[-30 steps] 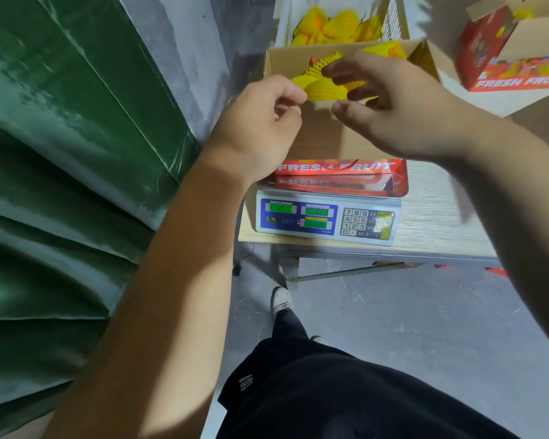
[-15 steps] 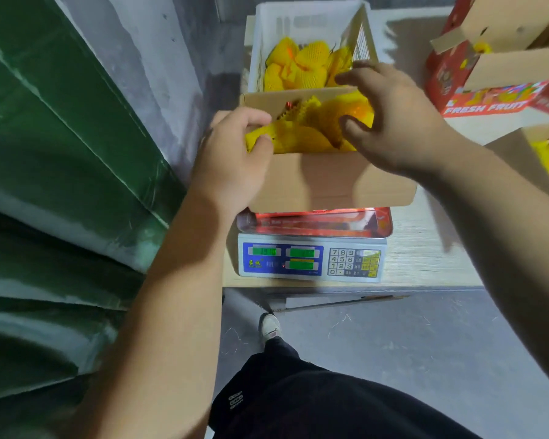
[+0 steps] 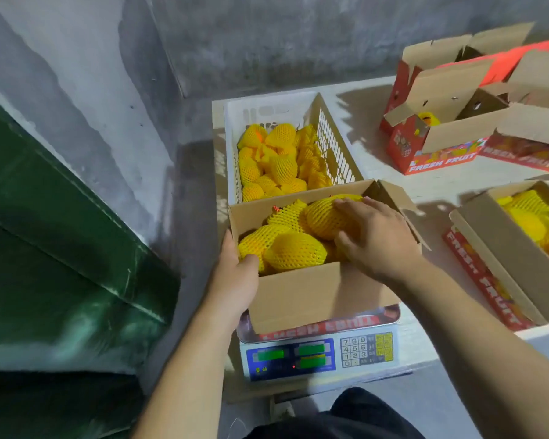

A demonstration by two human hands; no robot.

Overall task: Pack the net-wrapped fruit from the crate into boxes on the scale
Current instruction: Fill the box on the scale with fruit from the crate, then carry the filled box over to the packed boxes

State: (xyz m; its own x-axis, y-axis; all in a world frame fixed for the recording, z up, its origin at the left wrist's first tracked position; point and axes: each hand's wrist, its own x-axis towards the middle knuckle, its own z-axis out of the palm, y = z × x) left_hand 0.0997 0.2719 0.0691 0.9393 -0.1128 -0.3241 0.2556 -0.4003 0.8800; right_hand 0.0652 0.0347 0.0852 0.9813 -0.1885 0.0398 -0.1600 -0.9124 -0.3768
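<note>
We have the open box (image 3: 314, 293) sitting on the scale (image 3: 320, 356) so its weight reads as we fill it, and it is already heaped with net-wrapped fruit (image 3: 293, 250). Our left hand (image 3: 235, 280) braces the box's near left corner, thumb hooked over the rim and touching a fruit, most likely to keep the box from sliding on the pan. Our right hand (image 3: 374, 239) lies on a fruit at the far right of the box, fingers (image 3: 349, 204) spread and lightly curved over it, thumb against its side, settling it into place rather than lifting it, we judge. The white crate (image 3: 333, 144) just behind the box holds more netted fruit. On the counter (image 3: 377, 166) to the right stand other boxes, one filled, near enough to crowd our right elbow
</note>
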